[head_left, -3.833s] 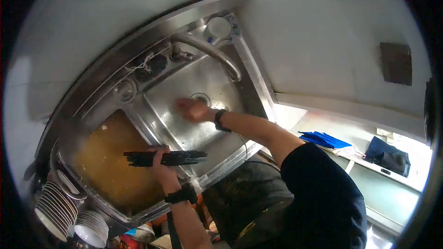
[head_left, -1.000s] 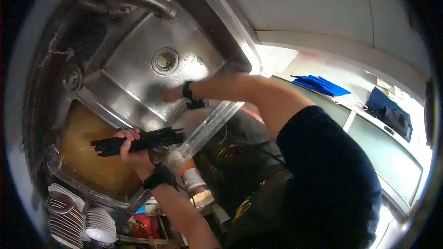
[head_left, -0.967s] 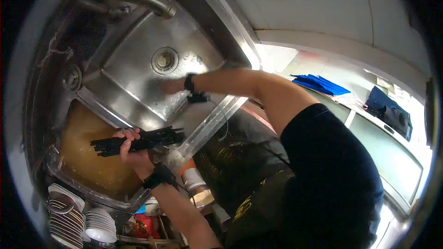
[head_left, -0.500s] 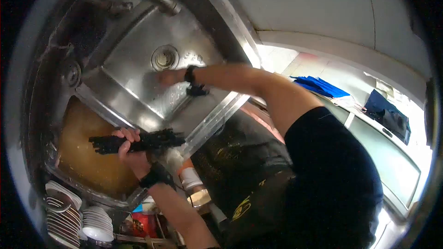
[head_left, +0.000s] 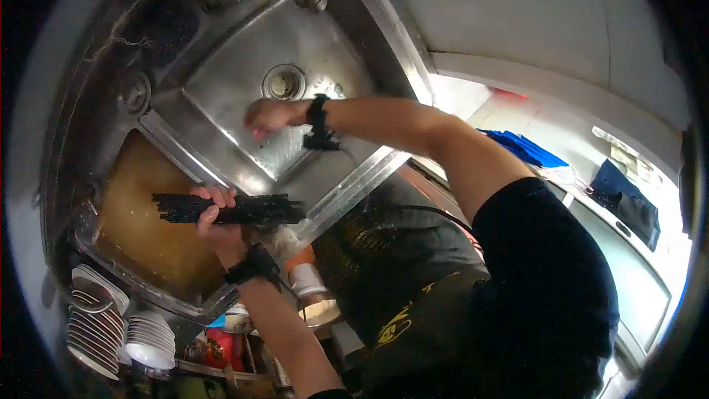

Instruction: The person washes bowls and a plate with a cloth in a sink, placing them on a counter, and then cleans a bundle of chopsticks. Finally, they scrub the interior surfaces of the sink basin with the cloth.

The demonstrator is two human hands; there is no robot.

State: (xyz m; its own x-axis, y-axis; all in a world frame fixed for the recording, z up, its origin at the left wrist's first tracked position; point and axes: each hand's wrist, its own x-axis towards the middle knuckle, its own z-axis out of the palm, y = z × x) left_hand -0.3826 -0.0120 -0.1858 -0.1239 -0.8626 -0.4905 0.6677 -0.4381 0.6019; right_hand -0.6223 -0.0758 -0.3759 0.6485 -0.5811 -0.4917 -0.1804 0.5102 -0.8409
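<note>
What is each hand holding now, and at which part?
Left hand: a bundle of black chopsticks, gripped near its middle. Right hand: cannot tell.

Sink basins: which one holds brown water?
The basin beneath the chopstick bundle in the left hand; the steel basin around the right hand is bare, its drain showing.

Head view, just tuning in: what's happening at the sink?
A person stands at a double steel sink. Their left hand grips a bundle of black chopsticks above the basin of brownish water. Their right hand reaches into the other basin, beside the drain, fingers curled; whether it holds anything is unclear. Stacked white dishes sit below the sink's edge.
</note>
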